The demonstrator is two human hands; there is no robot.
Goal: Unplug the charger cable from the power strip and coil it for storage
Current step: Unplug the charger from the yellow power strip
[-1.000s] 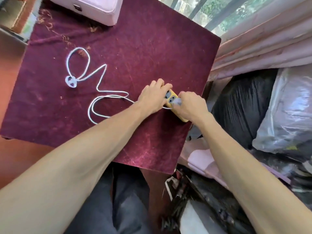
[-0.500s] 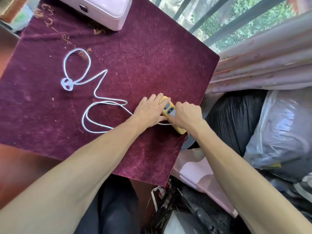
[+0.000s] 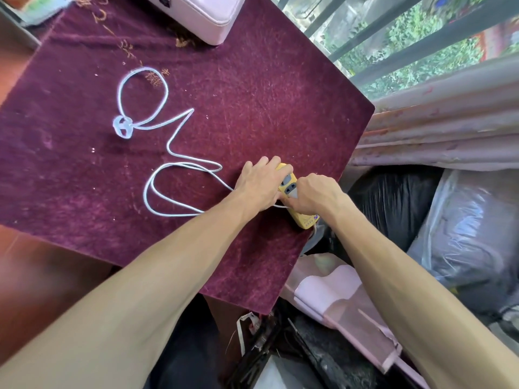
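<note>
A yellow power strip (image 3: 306, 219) lies near the right edge of the table, on a maroon cloth (image 3: 252, 102). My left hand (image 3: 261, 182) presses flat on its far end and holds it down. My right hand (image 3: 317, 193) is pinched on the white charger plug (image 3: 294, 194), which sits at the strip's grey sockets. The white charger cable (image 3: 168, 147) runs left from the plug in loose loops over the cloth and ends in a small round puck (image 3: 122, 127).
A pale pink case (image 3: 202, 15) stands at the cloth's far edge. Right of the table are pink curtains (image 3: 438, 130), a black bag (image 3: 393, 197) and a clear plastic bag (image 3: 471, 234). Window bars run behind. Clutter lies below the table's near corner.
The camera view has shifted, so the table sits lower and closer. Both hands stay on the power strip; my right hand keeps its pinch on the plug. The cable loops have not moved.
</note>
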